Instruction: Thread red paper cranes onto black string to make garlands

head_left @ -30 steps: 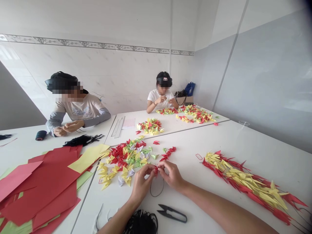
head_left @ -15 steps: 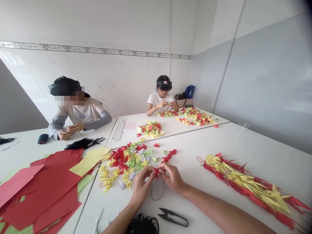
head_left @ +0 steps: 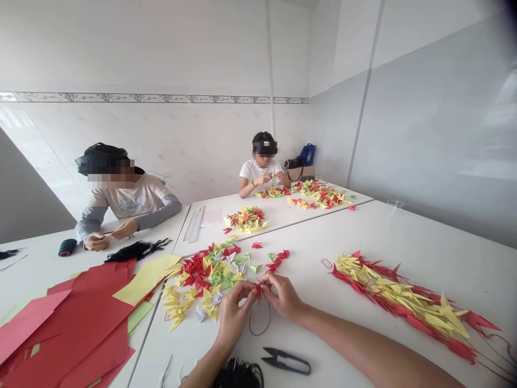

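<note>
My left hand [head_left: 233, 312] and my right hand [head_left: 283, 293] meet above the white table [head_left: 363, 231], both pinching a small red folded paper piece [head_left: 257, 291]. A loop of thin black thread [head_left: 259, 320] hangs from that piece down to the table. Just beyond my hands lies a pile of red, yellow, green and white folded pieces [head_left: 210, 269]. To my right stretches a long strung row of red and yellow pieces [head_left: 407, 304].
Black thread snips [head_left: 286, 361] and a black thread bundle [head_left: 238, 374] lie near the front edge. Red, yellow and green paper sheets [head_left: 76, 318] cover the left. Two other people sit across at further piles [head_left: 245, 218], folding with their own hands.
My hands stay together on the red piece. The view has drifted slightly, tilting up and turning a little, so everything sits lower and further left in the picture.
</note>
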A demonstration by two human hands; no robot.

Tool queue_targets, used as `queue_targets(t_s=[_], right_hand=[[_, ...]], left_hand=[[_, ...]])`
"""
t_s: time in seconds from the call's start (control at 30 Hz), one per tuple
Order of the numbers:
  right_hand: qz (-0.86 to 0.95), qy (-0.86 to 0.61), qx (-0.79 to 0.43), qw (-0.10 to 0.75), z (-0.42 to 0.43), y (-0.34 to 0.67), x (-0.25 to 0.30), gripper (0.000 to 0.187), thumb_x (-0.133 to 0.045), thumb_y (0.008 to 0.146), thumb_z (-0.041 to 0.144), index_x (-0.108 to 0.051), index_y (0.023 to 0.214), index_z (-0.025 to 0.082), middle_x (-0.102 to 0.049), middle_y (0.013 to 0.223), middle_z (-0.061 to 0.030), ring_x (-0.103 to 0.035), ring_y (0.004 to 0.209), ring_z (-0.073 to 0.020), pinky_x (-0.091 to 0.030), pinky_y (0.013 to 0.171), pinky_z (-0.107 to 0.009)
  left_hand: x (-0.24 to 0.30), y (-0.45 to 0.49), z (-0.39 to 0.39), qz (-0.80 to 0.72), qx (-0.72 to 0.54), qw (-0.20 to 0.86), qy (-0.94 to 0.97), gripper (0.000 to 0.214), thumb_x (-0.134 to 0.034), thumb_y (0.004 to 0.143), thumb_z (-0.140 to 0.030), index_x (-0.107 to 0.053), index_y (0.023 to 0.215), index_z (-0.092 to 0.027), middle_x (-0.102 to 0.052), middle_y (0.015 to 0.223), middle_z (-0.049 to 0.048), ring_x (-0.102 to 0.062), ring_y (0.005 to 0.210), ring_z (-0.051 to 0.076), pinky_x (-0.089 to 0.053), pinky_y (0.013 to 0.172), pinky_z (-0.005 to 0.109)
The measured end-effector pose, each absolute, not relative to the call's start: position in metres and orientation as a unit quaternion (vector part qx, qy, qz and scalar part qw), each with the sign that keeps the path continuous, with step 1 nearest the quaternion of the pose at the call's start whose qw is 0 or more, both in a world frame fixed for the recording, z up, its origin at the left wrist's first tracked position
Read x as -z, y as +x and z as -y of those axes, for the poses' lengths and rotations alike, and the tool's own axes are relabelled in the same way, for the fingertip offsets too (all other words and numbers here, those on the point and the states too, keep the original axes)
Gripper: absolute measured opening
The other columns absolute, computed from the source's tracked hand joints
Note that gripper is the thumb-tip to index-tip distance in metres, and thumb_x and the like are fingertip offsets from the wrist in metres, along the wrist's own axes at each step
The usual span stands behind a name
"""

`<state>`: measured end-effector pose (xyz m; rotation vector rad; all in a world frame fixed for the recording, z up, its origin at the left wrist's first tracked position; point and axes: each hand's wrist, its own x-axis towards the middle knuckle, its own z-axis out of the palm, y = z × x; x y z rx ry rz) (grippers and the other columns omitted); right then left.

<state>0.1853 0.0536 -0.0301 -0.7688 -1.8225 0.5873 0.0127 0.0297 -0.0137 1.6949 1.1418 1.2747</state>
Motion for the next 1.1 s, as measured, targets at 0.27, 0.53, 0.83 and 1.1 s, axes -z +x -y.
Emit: queue_targets(t_s=[0.27, 0.53, 0.83, 1.1], right_hand=[[0.756, -0.323, -0.245, 0.514, -0.0560, 0.1855, 0.0345, 0.010, -0.050, 0.097, 0.023, -0.056, 0.088, 0.022, -0.062, 0.073, 0.0007, -0.059, 0.065, -0.0148, -0.047, 0.065, -0.025], [0.757, -0.325, -0.246, 0.511, -0.0551, 0.1864, 0.0324, 0.012, -0.049, 0.097, 0.027, -0.053, 0.087, 0.022, -0.060, 0.071, 0.0011, -0.056, 0.063, -0.0142, -0.045, 0.062, -0.024], [0.757, -0.324, -0.245, 0.512, -0.0550, 0.1869, 0.0317, 0.010, -0.050, 0.096, 0.026, -0.054, 0.088, 0.021, -0.060, 0.071, 0.0015, -0.056, 0.064, -0.0137, -0.043, 0.063, -0.024], [0.758, -0.323, -0.243, 0.512, -0.0541, 0.1872, 0.0318, 0.011, -0.051, 0.096, 0.026, -0.054, 0.087, 0.021, -0.057, 0.070, 0.0021, -0.052, 0.062, -0.0130, -0.041, 0.063, -0.024]], left_hand=[[0.0079, 0.0144, -0.0266, -0.439, -0.488, 0.351, 0.668, 0.026, -0.061, 0.093, -0.043, -0.066, 0.088, -0.018, -0.069, 0.079, 0.0044, -0.064, 0.072, 0.018, -0.051, 0.070, 0.027], [0.0081, 0.0151, -0.0278, -0.429, -0.487, 0.370, 0.665, 0.023, -0.066, 0.089, -0.041, -0.068, 0.089, -0.018, -0.071, 0.083, 0.0059, -0.067, 0.074, 0.019, -0.054, 0.071, 0.028], [0.0086, 0.0147, -0.0282, -0.448, -0.486, 0.342, 0.668, 0.025, -0.062, 0.092, -0.042, -0.068, 0.086, -0.018, -0.072, 0.079, 0.0049, -0.067, 0.073, 0.018, -0.051, 0.072, 0.028], [0.0109, 0.0140, -0.0289, -0.452, -0.488, 0.325, 0.672, 0.025, -0.059, 0.093, -0.041, -0.065, 0.084, -0.019, -0.070, 0.077, 0.0032, -0.065, 0.071, 0.017, -0.049, 0.069, 0.026]])
